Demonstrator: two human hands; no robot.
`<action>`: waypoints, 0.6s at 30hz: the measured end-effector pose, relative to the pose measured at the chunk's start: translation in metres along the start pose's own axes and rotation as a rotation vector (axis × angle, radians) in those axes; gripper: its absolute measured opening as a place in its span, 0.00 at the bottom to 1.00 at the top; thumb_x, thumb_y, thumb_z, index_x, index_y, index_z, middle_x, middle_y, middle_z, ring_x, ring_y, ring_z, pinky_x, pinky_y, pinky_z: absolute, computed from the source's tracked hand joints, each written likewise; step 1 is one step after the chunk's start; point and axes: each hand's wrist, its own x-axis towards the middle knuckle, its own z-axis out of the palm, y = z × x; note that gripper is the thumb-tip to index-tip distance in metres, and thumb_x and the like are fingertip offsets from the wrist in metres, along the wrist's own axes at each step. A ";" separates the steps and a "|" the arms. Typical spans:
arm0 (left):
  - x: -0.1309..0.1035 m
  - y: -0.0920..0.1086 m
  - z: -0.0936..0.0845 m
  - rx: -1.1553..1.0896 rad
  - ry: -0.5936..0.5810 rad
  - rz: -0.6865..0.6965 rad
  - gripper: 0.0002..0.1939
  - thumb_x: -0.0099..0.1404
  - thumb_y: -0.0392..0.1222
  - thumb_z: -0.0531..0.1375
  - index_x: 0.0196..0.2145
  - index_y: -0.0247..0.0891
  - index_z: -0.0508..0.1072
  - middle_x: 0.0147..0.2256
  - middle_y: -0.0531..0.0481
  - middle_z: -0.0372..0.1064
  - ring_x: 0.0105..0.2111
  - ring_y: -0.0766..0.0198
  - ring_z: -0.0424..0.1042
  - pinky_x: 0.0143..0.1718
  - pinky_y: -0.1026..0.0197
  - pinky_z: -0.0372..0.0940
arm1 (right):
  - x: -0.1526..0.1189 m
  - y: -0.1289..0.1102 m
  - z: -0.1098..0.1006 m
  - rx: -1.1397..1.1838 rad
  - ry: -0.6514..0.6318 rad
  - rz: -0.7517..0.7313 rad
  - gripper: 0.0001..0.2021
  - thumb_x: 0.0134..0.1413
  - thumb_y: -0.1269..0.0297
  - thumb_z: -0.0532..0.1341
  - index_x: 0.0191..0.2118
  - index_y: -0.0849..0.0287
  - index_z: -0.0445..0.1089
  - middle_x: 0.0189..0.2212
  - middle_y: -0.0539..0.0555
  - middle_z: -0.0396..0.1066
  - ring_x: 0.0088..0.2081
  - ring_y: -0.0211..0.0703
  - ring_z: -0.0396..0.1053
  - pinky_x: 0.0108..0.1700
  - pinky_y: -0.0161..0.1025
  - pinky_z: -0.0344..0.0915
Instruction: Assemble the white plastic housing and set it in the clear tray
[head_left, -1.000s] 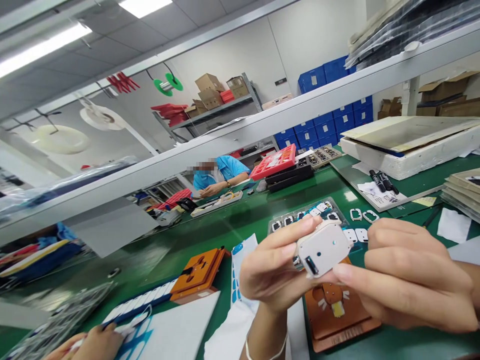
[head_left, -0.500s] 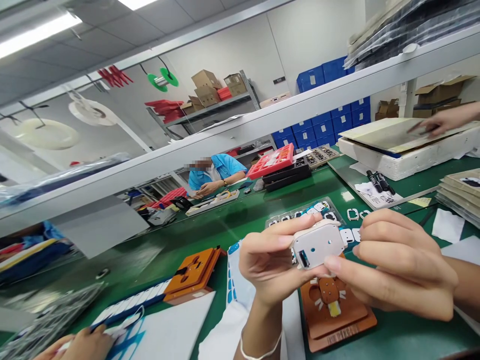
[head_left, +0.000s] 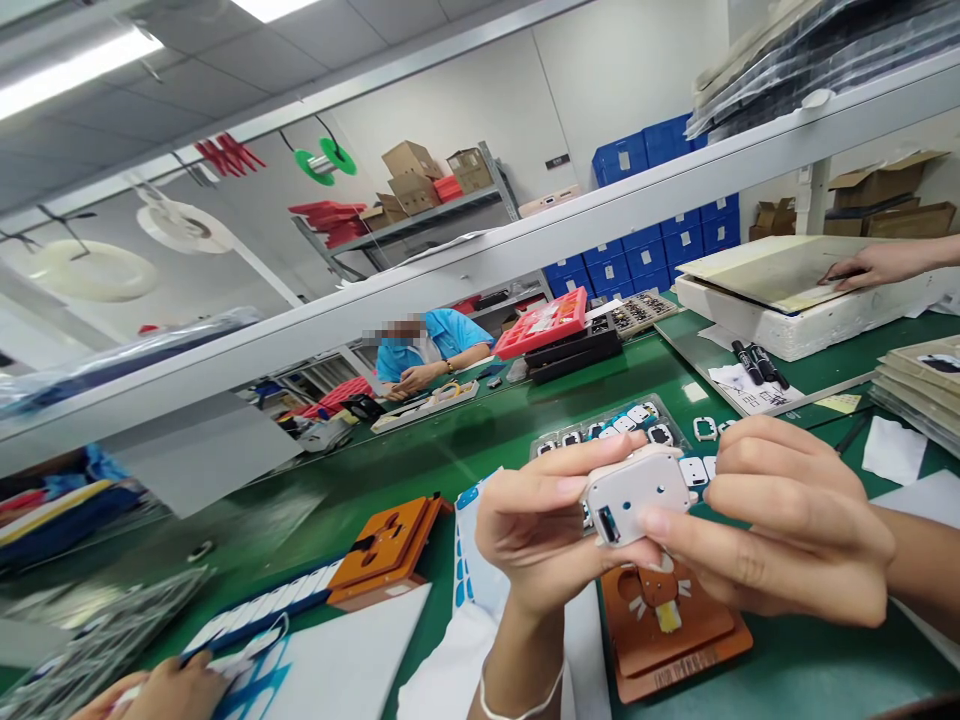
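A small white plastic casing (head_left: 636,484) with rounded corners, a dark slot at one end and two small holes is held up tilted in front of me. My left hand (head_left: 529,525) is closed around its left end, fingers along the top edge and thumb below. My right hand (head_left: 787,525) has curled fingers, and one digit presses the casing's face near the middle hole. Whether anything is tucked in those curled fingers is hidden. Below the hands lies an orange-brown fixture block (head_left: 675,645) with a yellow patch, partly covered by my right hand.
Behind my hands a clear tray (head_left: 551,432) holds several white and black parts. Another orange fixture (head_left: 390,545) stands to the left, near white sheets. Co-workers' hands show at lower left (head_left: 176,690) and at right over a foam box (head_left: 810,328). A shelf beam crosses above the green bench.
My right digit has slid left across the casing's face, from its lower right edge toward the middle. The casing has tilted slightly. The co-worker's hand at right has shifted.
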 end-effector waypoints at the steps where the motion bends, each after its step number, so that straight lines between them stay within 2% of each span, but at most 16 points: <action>1: 0.000 0.000 0.000 0.006 0.002 0.002 0.23 0.55 0.47 0.74 0.46 0.51 0.72 0.47 0.57 0.78 0.39 0.55 0.81 0.35 0.57 0.82 | 0.000 0.000 0.001 0.003 0.003 -0.003 0.11 0.57 0.77 0.61 0.43 0.64 0.78 0.24 0.50 0.66 0.23 0.36 0.60 0.25 0.40 0.62; 7: -0.001 -0.003 0.000 -0.073 -0.014 0.017 0.23 0.55 0.43 0.74 0.47 0.48 0.72 0.48 0.56 0.77 0.42 0.57 0.80 0.40 0.58 0.82 | -0.002 0.005 0.000 -0.006 0.005 -0.004 0.14 0.51 0.77 0.63 0.44 0.64 0.77 0.24 0.52 0.68 0.23 0.39 0.60 0.23 0.42 0.60; 11: -0.001 -0.003 -0.001 -0.088 -0.002 0.006 0.23 0.54 0.42 0.74 0.46 0.46 0.72 0.47 0.53 0.78 0.41 0.56 0.81 0.41 0.57 0.81 | -0.001 0.006 -0.004 0.052 -0.024 0.106 0.14 0.56 0.76 0.61 0.49 0.66 0.74 0.27 0.54 0.69 0.27 0.40 0.63 0.27 0.42 0.64; 14: -0.001 -0.004 0.000 -0.036 0.024 -0.024 0.24 0.52 0.46 0.74 0.44 0.45 0.72 0.45 0.51 0.79 0.40 0.54 0.81 0.40 0.55 0.81 | 0.000 0.001 -0.004 0.351 -0.013 0.410 0.17 0.60 0.74 0.59 0.55 0.62 0.68 0.33 0.53 0.69 0.31 0.38 0.66 0.32 0.37 0.68; 16: -0.002 -0.006 0.001 -0.054 0.041 -0.026 0.24 0.51 0.45 0.75 0.44 0.44 0.72 0.45 0.50 0.79 0.42 0.55 0.81 0.42 0.56 0.80 | -0.002 -0.004 0.000 0.702 -0.056 0.690 0.20 0.61 0.72 0.60 0.58 0.57 0.63 0.36 0.52 0.69 0.34 0.37 0.68 0.34 0.33 0.71; 18: -0.004 -0.012 0.003 -0.084 0.049 -0.011 0.24 0.53 0.41 0.75 0.45 0.43 0.72 0.47 0.48 0.78 0.45 0.56 0.79 0.45 0.57 0.78 | -0.006 -0.009 0.009 1.037 -0.117 0.904 0.23 0.62 0.71 0.61 0.60 0.53 0.60 0.42 0.53 0.69 0.41 0.39 0.72 0.40 0.34 0.74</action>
